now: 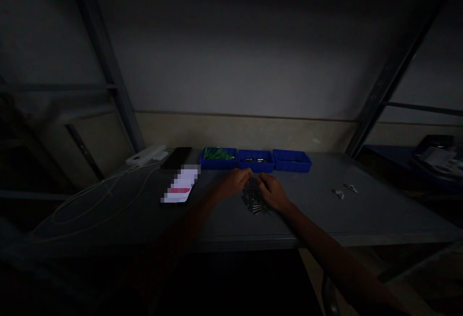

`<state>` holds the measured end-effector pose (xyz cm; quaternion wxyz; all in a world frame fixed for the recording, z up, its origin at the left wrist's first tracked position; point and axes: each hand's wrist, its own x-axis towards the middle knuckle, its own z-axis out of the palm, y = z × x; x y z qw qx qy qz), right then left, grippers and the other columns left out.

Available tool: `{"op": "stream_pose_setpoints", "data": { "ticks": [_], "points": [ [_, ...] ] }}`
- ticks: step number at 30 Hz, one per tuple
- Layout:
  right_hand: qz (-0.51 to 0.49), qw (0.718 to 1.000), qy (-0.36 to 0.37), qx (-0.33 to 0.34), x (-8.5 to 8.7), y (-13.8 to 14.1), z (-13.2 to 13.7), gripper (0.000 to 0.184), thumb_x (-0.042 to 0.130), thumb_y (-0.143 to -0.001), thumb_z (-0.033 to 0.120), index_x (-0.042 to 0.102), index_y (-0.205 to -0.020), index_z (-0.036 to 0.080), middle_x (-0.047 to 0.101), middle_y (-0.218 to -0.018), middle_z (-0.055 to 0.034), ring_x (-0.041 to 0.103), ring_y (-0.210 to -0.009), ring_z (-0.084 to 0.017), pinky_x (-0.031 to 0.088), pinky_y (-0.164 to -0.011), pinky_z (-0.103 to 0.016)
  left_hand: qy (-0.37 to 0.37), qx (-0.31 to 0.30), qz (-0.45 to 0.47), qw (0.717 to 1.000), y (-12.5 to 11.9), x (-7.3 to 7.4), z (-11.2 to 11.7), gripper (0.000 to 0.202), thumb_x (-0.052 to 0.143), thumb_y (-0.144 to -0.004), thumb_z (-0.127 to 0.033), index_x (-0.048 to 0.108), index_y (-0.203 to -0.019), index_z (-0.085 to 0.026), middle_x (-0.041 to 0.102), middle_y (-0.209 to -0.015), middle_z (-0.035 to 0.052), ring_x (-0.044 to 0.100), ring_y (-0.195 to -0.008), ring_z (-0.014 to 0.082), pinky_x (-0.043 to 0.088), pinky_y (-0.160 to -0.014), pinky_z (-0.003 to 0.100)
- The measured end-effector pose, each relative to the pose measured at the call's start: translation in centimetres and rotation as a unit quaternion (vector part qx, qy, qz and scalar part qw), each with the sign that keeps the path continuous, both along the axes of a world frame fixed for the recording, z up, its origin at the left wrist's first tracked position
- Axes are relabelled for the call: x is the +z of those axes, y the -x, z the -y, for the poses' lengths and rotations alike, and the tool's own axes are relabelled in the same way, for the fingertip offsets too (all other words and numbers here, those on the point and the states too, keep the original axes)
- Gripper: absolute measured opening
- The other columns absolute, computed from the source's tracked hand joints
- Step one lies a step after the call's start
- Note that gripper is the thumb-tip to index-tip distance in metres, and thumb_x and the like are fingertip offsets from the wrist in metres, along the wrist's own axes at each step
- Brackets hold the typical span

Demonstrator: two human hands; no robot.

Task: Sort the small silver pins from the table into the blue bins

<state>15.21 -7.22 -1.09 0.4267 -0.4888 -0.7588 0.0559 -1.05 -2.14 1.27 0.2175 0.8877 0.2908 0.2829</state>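
In the dim head view, my left hand and my right hand face each other near the middle of the table. Fingers on both hands are curled in a pinch. Whatever they hold is too small and dark to make out. Just below them lies a loose pile of small, slim metal parts, partly covered by my right hand. Behind the hands stands a blue bin with a few shiny metal pieces in it. Left of it, another blue bin holds green pieces. A third blue bin is on the right.
A phone with a lit screen lies on the left of the grey table, near a dark flat object. A white power strip trails cables at the far left. Small white items lie to the right. Metal posts flank the table.
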Motion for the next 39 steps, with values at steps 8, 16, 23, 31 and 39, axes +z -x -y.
{"op": "stream_pose_setpoints", "data": {
  "ticks": [8,16,23,31,39],
  "points": [
    [-0.028,1.000,0.008,0.008,0.1,0.1,0.0,0.026,0.035,-0.084,0.028,0.038,-0.059,0.021,0.046,-0.055,0.0025,0.043,-0.054,-0.012,0.030,-0.053,-0.024,-0.003,0.016,-0.004,1.000,-0.2,0.2,0.5,0.025,0.036,-0.087,-0.022,0.053,-0.071,-0.015,0.053,-0.057,-0.0025,0.047,-0.055,0.0086,0.033,-0.054,0.019],
    [-0.048,0.999,0.017,0.008,0.3,0.2,0.1,0.028,0.034,-0.084,0.029,0.035,-0.058,0.021,0.043,-0.054,0.0028,0.043,-0.053,-0.012,0.030,-0.053,-0.024,0.000,0.021,-0.001,1.000,-0.3,0.2,0.3,0.024,0.037,-0.086,-0.021,0.055,-0.072,-0.015,0.053,-0.056,-0.0025,0.048,-0.055,0.0087,0.033,-0.053,0.019],
    [-0.067,0.997,0.021,0.014,0.4,0.3,0.2,0.027,0.032,-0.086,0.034,0.035,-0.062,0.022,0.043,-0.057,0.0026,0.043,-0.056,-0.013,0.030,-0.055,-0.025,0.006,0.006,0.015,1.000,-0.1,1.1,0.9,0.029,0.036,-0.089,-0.031,0.053,-0.072,-0.015,0.051,-0.058,-0.0032,0.048,-0.055,0.0084,0.033,-0.054,0.020],
    [-0.049,0.996,0.050,0.059,0.5,0.1,0.6,0.025,0.031,-0.087,0.032,0.035,-0.064,0.022,0.043,-0.059,0.0027,0.043,-0.056,-0.012,0.031,-0.055,-0.024,-0.005,0.019,0.009,1.000,-0.1,1.2,0.9,0.029,0.037,-0.087,-0.030,0.051,-0.068,-0.014,0.050,-0.056,-0.0032,0.045,-0.053,0.0086,0.031,-0.053,0.020],
    [-0.016,0.996,0.020,0.082,0.2,-0.1,0.4,0.028,0.034,-0.087,0.030,0.039,-0.061,0.020,0.046,-0.059,0.0013,0.044,-0.057,-0.012,0.032,-0.056,-0.025,0.046,-0.007,-0.001,0.999,0.0,1.2,0.8,0.030,0.037,-0.086,-0.032,0.049,-0.064,-0.014,0.049,-0.057,-0.0037,0.046,-0.055,0.0081,0.032,-0.053,0.020]
  ]
}}
